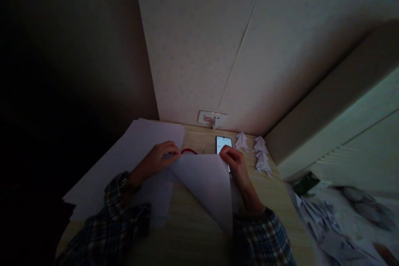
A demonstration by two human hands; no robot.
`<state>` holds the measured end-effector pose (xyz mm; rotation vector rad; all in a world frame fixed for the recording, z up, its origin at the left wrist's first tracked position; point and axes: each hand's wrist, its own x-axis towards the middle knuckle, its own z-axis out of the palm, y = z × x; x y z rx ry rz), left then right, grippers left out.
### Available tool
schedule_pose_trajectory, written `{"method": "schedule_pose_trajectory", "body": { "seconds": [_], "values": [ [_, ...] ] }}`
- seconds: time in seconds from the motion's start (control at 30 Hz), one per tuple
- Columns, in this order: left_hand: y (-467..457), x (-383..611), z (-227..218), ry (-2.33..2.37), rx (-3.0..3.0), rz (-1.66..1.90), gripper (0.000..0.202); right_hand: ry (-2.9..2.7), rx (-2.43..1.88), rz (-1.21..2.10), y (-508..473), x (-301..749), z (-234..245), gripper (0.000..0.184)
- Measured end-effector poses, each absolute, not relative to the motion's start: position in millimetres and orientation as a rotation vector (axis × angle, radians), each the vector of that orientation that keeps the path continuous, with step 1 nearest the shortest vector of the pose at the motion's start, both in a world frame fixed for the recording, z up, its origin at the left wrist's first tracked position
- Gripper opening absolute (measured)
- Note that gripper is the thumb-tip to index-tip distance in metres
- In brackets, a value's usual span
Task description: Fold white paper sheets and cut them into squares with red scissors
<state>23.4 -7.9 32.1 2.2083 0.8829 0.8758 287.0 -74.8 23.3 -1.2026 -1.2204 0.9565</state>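
A sheet of white paper (205, 178), folded along a slanting edge into a triangle, is held up over the wooden table (187, 216). My left hand (157, 160) pinches its upper left corner between thumb and fingers. At the upper right corner, my right hand (235, 162) pinches it the same way. Just behind the paper's top edge, part of a red curved object (189, 150) shows; the rest is hidden. Beyond my right hand lies a phone (223, 141) with a lit screen, partly covered by that hand.
A stack of white sheets (134, 145) lies under and beside my left arm. Several folded paper figures (262, 162) sit at the back right. A wall socket (212, 119) holds a plug. Beyond the table's right edge, lower down, lies a heap of folded papers (336, 237).
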Motion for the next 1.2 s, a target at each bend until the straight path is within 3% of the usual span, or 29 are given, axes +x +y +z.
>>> {"method": "schedule_pose_trajectory", "body": {
  "seconds": [0.27,0.53,1.0,1.2],
  "values": [
    [4.1,1.8,30.9,1.05,2.086,1.027,0.022,-1.136,-1.155,0.868,-75.2,295.7,21.1,0.023],
    [3.5,-0.1,35.9,1.298,1.701,1.319,0.023,-1.008,-1.164,0.697,-72.2,296.9,22.4,0.033],
    [-14.9,44.7,21.0,0.925,1.388,1.014,0.054,-1.112,-1.006,1.033,-77.6,277.3,17.0,0.036],
    [-17.8,44.5,25.6,0.958,1.297,1.075,0.052,-1.159,-0.95,1.214,-83.8,270.1,15.6,0.038]
  ]
}}
